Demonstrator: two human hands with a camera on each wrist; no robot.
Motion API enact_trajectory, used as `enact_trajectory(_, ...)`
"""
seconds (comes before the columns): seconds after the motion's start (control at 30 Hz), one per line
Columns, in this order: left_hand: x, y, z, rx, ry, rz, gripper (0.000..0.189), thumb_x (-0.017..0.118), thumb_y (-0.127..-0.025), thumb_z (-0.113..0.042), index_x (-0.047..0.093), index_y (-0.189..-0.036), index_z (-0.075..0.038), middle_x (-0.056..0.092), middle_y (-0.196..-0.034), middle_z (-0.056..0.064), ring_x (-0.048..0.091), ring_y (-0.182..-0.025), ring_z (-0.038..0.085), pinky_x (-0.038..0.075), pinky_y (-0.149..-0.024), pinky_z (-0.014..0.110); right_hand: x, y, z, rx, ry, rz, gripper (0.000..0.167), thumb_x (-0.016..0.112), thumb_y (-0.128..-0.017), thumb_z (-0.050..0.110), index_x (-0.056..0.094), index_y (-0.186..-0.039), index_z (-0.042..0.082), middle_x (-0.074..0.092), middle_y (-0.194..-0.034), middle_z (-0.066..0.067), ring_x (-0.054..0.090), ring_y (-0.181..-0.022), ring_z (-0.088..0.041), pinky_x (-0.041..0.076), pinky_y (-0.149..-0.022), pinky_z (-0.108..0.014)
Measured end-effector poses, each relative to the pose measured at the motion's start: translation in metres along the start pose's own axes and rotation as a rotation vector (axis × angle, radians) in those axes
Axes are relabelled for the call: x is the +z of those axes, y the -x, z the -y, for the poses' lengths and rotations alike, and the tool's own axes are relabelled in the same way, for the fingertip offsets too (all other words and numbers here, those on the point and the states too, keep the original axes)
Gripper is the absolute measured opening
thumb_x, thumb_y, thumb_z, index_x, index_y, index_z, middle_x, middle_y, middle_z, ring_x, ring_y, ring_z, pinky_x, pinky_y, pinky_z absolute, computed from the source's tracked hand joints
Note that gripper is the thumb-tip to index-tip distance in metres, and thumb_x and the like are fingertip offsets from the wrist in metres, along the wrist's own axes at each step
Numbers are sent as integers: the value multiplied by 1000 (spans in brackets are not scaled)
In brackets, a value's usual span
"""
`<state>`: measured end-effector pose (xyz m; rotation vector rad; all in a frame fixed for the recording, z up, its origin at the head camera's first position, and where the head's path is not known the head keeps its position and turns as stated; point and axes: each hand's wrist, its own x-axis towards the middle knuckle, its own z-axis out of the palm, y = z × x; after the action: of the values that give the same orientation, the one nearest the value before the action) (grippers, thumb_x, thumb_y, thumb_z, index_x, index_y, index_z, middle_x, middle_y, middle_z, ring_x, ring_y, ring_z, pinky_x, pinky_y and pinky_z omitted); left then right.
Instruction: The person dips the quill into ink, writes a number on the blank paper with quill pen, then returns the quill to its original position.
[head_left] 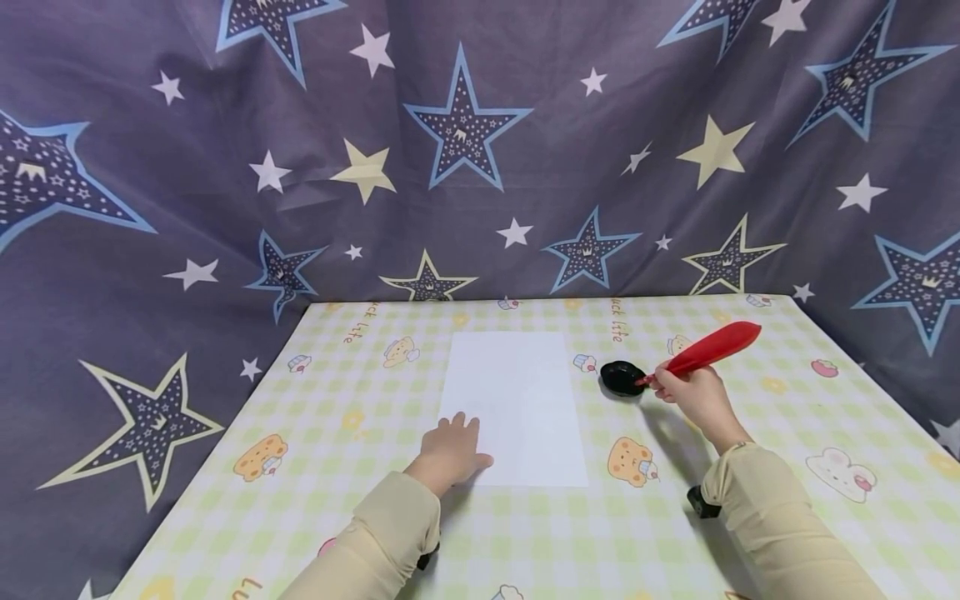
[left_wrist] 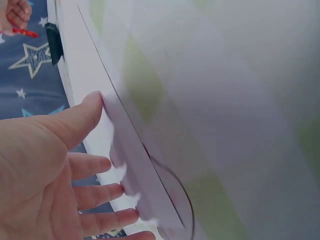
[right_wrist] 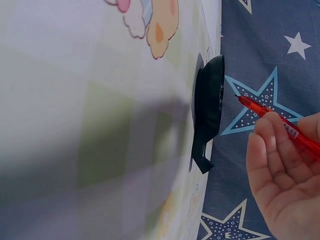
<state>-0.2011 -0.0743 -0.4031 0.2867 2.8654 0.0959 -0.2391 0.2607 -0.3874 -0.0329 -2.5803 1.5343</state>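
Observation:
A blank white sheet of paper (head_left: 521, 400) lies on the table, and my left hand (head_left: 448, 454) rests on its lower left edge. The fingers of that hand are spread, with the thumb out to the side, as the left wrist view also shows. My right hand (head_left: 697, 402) pinches a red feather pen (head_left: 716, 346) near its lower end; the plume points up to the right. The pen's dark tip is over a small black dish (head_left: 621, 378) right of the paper. In the right wrist view the dish (right_wrist: 207, 100) has a short handle.
A green-and-white checked cloth (head_left: 337, 517) with cartoon prints covers the table. Behind it hangs a dark curtain (head_left: 510, 208) with stars. A black wrist camera (head_left: 703, 502) sits under the right sleeve.

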Motion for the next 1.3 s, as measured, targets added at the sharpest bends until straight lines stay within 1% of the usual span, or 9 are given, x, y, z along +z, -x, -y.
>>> enact_trajectory(0.07, 0, 1, 6, 15, 19, 1, 66, 58, -88, -44, 41, -137, -3, 35, -141, 19, 34, -126, 39, 37, -94, 49, 1, 0, -1, -2, -4, -1, 28, 49, -93, 11, 56, -107, -12, 66, -87, -17, 62, -68, -9, 53, -63, -23)
enact_trajectory(0.27, -4, 5, 19, 100, 82, 27, 69, 60, -88, -41, 37, -139, -1, 30, -143, 22, 28, -129, 43, 29, -100, 50, 2, -2, -2, 5, -12, 0, 29, 49, -93, 11, 55, -108, -12, 66, -88, -17, 62, -68, -9, 52, -64, -22)
enact_trajectory(0.4, -7, 4, 25, 125, 116, 34, 71, 60, -87, -41, 34, -141, -1, 26, -145, 22, 24, -130, 43, 26, -102, 51, 3, -4, -3, 11, -25, 5, 30, 49, -94, 12, 54, -110, -13, 66, -90, -19, 63, -69, -11, 53, -64, -22)
enact_trajectory(0.5, -8, 1, 30, 125, 121, 30, 73, 59, -87, -42, 33, -141, -1, 25, -145, 22, 22, -131, 43, 25, -102, 52, 4, -4, -4, 18, -28, 4, 31, 50, -94, 12, 53, -111, -13, 66, -91, -19, 64, -70, -12, 53, -64, -22)
enact_trajectory(0.67, -7, -3, 38, 91, 149, 40, 73, 60, -88, -41, 34, -141, 1, 24, -146, 22, 20, -131, 44, 25, -102, 54, 4, -4, -6, 30, -29, -2, 32, 51, -94, 14, 54, -112, -13, 66, -93, -19, 65, -73, -16, 52, -64, -22)
enact_trajectory(0.77, -6, -4, 40, 85, 148, 43, 72, 60, -87, -40, 35, -140, 1, 25, -146, 22, 22, -131, 44, 25, -102, 52, 5, -5, -7, 38, -28, -7, 32, 51, -94, 15, 55, -112, -12, 66, -93, -19, 65, -73, -16, 52, -65, -23)
enact_trajectory(1.03, -6, -6, 39, 95, 129, 42, 72, 62, -86, -39, 37, -139, 2, 26, -145, 22, 24, -129, 44, 26, -102, 51, 5, -9, -8, 69, -45, -55, 32, 51, -94, 14, 55, -113, -11, 67, -91, -17, 65, -72, -13, 52, -65, -22)
enact_trajectory(1.2, -2, -8, 41, 96, 108, 33, 73, 63, -85, -41, 37, -139, 1, 28, -144, 22, 26, -129, 44, 27, -102, 51, 6, -12, -5, 65, -39, -80, 30, 51, -93, 13, 56, -110, -12, 67, -89, -17, 63, -70, -10, 52, -64, -20)
enact_trajectory(1.3, -2, -9, 42, 95, 113, 30, 73, 63, -85, -41, 36, -139, 2, 28, -145, 22, 26, -129, 43, 27, -102, 51, 6, -13, -4, 61, -24, -87, 29, 50, -93, 11, 57, -108, -12, 67, -88, -17, 62, -69, -9, 52, -63, -20)
